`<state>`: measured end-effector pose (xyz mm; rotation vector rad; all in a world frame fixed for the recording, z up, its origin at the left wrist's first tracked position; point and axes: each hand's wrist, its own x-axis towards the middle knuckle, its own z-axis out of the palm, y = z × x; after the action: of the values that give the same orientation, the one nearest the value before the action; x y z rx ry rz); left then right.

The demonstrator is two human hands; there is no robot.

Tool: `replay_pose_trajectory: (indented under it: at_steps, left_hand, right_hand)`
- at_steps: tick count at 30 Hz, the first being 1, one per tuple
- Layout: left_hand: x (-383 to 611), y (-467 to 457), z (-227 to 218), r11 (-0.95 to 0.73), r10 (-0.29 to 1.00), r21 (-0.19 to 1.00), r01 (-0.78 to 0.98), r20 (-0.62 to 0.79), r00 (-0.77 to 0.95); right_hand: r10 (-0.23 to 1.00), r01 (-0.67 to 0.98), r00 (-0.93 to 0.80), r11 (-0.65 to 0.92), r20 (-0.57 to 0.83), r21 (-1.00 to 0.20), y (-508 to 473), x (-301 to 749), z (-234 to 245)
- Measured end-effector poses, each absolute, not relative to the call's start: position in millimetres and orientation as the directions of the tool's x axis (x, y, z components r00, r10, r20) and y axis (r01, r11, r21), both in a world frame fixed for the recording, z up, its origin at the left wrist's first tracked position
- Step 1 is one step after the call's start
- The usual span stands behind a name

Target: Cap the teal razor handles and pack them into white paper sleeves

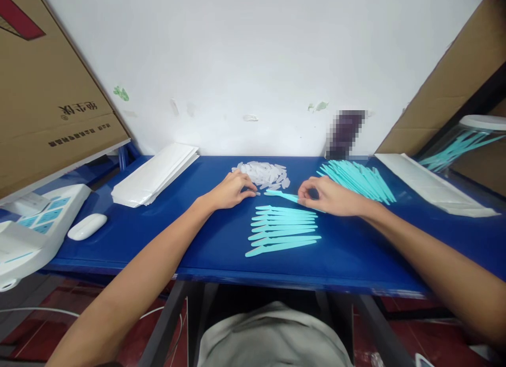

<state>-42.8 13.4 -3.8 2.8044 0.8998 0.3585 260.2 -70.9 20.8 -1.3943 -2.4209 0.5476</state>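
R hand (330, 197) pinched a teal stick (282, 196) by one end, just beyond the row of sticks (282, 229) on the blue table (158, 235). L hand (231, 190) had fingertips together; couldn't tell if it held anything. Risk: the thin end-pinch could let the stick twist & knock the row. Long axis ran left-right, free tip pointing at L hand.

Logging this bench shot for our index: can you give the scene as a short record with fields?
surface: blue table
left hand: beside clear caps pile
right hand: pinches one teal stick
front: row of teal sticks, side by side
far right: heap of teal sticks
far left: white sheet stack
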Motion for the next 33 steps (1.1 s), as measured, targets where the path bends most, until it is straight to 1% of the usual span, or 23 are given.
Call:
replay_pose_trajectory:
  at_steps: [5,8,10,12,15,17,19,26,30,33]
  left_hand:
    - [-43.6,11.4,-3.9,-0.795,0.6,0.253,0.551,0.187,0.778]
    - [-41.7,8.7,-3.3,-0.795,0.598,0.269,0.543,0.2,0.776]
    - [-39.7,7.3,-3.0,-0.793,0.605,0.269,0.546,0.243,0.759]
    - [-37.5,6.5,-2.8,-0.792,0.61,0.273,0.546,0.308,0.73]
    - [-34.7,5.9,-2.9,-0.794,0.608,0.302,0.528,0.403,0.684]
    - [-33.6,5.7,-3.3,-0.794,0.607,0.325,0.513,0.441,0.661]
    - [-33.1,5.4,-4.1,-0.799,0.602,0.337,0.498,0.468,0.647]
    - [-30.4,3.5,-9.2,-0.858,0.512,0.296,0.418,0.533,0.674]
    - [-22.5,-3.5,-11.2,-0.876,0.483,0.308,0.372,0.561,0.672]
    - [-15.7,-9.6,-11.7,-0.881,0.472,0.314,0.353,0.544,0.694]
  right_hand:
    - [0.916,0.702,-0.374,0.381,0.144,-0.602,-70.8,259.0,19.4]
    - [0.929,0.632,-0.341,0.337,0.14,-0.698,-70.4,257.7,15.8]
    - [0.935,0.608,-0.321,0.324,0.149,-0.725,-70.0,257.0,13.2]
    - [0.937,0.622,-0.302,0.333,0.175,-0.709,-69.0,256.9,10.7]
    - [0.917,0.667,-0.307,0.399,0.256,-0.629,-66.5,257.7,7.5]
    - [0.896,0.688,-0.325,0.443,0.301,-0.575,-64.9,258.6,6.1]
    - [0.89,0.696,-0.33,0.455,0.315,-0.556,-63.8,259.3,5.4]
    - [0.894,0.674,-0.314,0.448,0.32,-0.587,-64.1,257.5,6.3]
    - [0.894,0.639,-0.32,0.447,0.312,-0.626,-68.0,251.3,4.9]
    - [0.882,0.624,-0.363,0.469,0.3,-0.625,-70.7,246.9,3.2]
